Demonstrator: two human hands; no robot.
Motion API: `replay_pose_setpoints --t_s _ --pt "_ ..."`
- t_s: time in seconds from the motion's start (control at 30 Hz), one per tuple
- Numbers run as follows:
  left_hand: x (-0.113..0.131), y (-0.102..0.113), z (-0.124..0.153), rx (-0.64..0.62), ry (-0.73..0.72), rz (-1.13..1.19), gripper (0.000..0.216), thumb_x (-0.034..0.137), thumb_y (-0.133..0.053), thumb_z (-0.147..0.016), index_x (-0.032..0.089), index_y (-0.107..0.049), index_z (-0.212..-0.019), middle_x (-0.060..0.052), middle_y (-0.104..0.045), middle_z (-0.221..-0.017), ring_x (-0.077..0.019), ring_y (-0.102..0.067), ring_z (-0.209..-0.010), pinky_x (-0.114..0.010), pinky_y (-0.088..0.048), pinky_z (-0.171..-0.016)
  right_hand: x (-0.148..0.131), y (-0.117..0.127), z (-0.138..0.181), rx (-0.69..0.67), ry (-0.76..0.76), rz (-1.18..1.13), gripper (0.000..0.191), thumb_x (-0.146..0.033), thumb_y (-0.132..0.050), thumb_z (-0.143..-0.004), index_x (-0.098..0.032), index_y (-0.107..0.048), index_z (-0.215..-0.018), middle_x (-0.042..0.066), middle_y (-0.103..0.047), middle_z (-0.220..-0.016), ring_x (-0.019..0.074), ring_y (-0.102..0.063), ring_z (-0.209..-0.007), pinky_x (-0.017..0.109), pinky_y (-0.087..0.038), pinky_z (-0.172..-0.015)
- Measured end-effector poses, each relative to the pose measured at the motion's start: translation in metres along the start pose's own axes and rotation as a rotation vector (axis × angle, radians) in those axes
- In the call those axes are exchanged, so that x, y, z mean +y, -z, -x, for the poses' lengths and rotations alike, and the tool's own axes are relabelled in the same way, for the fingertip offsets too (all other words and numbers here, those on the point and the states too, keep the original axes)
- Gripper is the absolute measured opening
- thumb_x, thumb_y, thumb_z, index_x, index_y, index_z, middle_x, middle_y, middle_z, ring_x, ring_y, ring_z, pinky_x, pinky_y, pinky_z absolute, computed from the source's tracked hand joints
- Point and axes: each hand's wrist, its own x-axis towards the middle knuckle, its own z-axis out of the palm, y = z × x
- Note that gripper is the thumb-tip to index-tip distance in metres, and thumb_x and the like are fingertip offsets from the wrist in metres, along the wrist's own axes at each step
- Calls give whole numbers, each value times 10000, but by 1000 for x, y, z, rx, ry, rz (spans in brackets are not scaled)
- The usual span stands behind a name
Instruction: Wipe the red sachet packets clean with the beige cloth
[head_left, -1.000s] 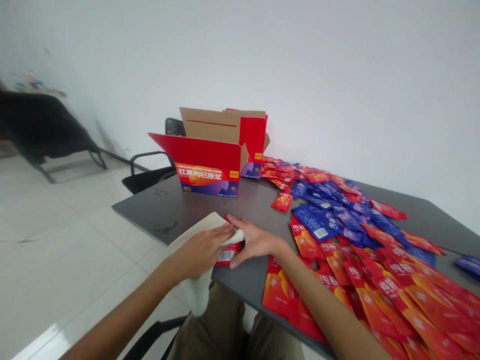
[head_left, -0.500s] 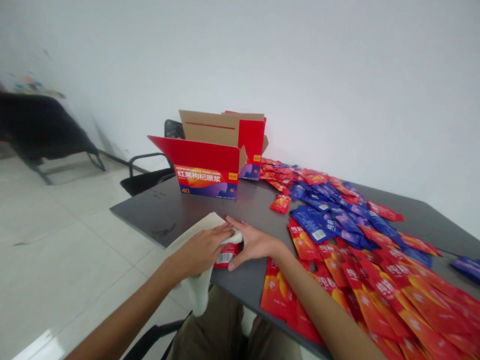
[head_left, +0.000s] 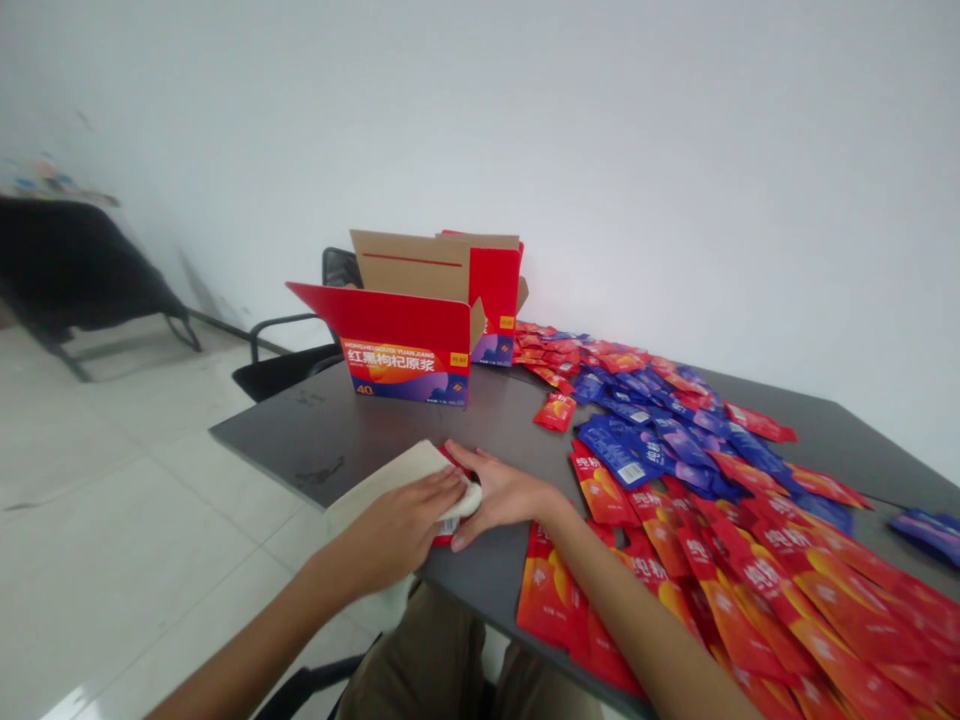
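Observation:
My left hand (head_left: 405, 520) lies over a folded off-white cloth (head_left: 401, 475), its fingers closed on it and pressing it onto a small red pouch (head_left: 444, 538). The pouch lies flat near the table's front edge, mostly covered by cloth and hand; part of its white barcode label shows. My right hand (head_left: 504, 490) grips the pouch along its right side, thumb at the near corner and fingers at the far one. Part of the cloth hangs over the table edge.
Red-orange pouches (head_left: 780, 590) are piled on the right, with blue pouches (head_left: 637, 450) behind them. One red pouch (head_left: 555, 411) lies apart. Two open cartons, a front carton (head_left: 409, 372) and a rear carton (head_left: 495, 285), stand at the back of the dark table (head_left: 300, 425). A chair (head_left: 281, 365) stands beyond.
My left hand has slid the cloth a little down the pouch, covering more of its barcode label. My right hand keeps its place on the pouch. The view has shifted slightly.

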Motion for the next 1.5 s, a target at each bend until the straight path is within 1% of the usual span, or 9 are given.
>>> replay_pose_setpoints --t_s 0.1,0.3,0.5,0.7,0.9,1.0,1.1,1.3,1.5 --pt "9 -3 8 21 -64 -6 562 70 -385 -849 112 -361 -1408 -134 -414 -1463 -199 -340 -1376 -361 -312 -1133 1 -1 -1 15 34 19 1369 -536 -847 -422 -129 -105 -1497 171 -165 -1559 280 -170 -1454 431 -41 -1195" --pt "-7 -1 -4 25 54 19 566 60 -385 -823 111 -396 -1386 -137 -440 -1445 -205 -378 -1356 -391 -330 -1121 -3 0 0 20 -14 -28 1366 -498 -865 -414 -127 -117 -1494 177 -183 -1554 286 -183 -1450 444 -75 -1193" --pt "9 -4 6 15 -53 3 541 82 -389 -849 92 -384 -1390 -148 -428 -1451 -211 -358 -1367 -371 -324 -1126 3 -2 -2 16 32 -6 1368 -506 -859 -416 -147 -103 -1498 159 -178 -1557 273 -181 -1451 429 -32 -1196" --pt "-10 -1 -4 19 94 -3 541 90 -386 -845 100 -395 -1386 -141 -430 -1451 -207 -374 -1358 -377 -321 -1126 5 -2 -2 31 51 -25 1308 -500 -852 -460 -170 -128 -1499 143 -192 -1558 270 -177 -1453 435 -27 -1196" --pt "6 -2 6 9 -55 0 535 88 -386 -861 100 -390 -1396 -137 -419 -1458 -201 -353 -1369 -366 -326 -1126 3 -2 -2 16 56 19 1359 -526 -845 -445 -140 -80 -1499 167 -180 -1557 264 -204 -1447 434 -31 -1196" --pt "-2 1 1 13 8 45 531 86 -380 -866 105 -395 -1397 -137 -433 -1448 -201 -381 -1353 -374 -336 -1121 4 -2 -2 10 43 8 1336 -551 -828 -469 -159 -77 -1501 154 -176 -1562 264 -176 -1454 434 -17 -1196" --pt "-12 4 -7 19 73 75 509 104 -380 -877 112 -419 -1384 -135 -443 -1442 -199 -403 -1341 -373 -334 -1121 4 -1 -1 7 17 -5 1358 -580 -822 -454 -130 -83 -1500 164 -170 -1563 281 -153 -1457 431 -43 -1196" --pt "1 -4 7 10 -38 70 535 118 -395 -885 140 -369 -1419 -103 -404 -1473 -192 -337 -1377 -373 -309 -1139 3 -1 -2 9 48 13 1349 -557 -831 -452 -147 -89 -1500 154 -183 -1561 263 -187 -1452 423 -32 -1198" --pt "-18 -4 -2 79 94 82 485 135 -358 -903 120 -421 -1384 -131 -447 -1440 -208 -409 -1337 -385 -351 -1111 3 0 -1 11 18 -18 1311 -545 -834 -465 -170 -123 -1500 136 -169 -1567 285 -151 -1457 429 -33 -1196"
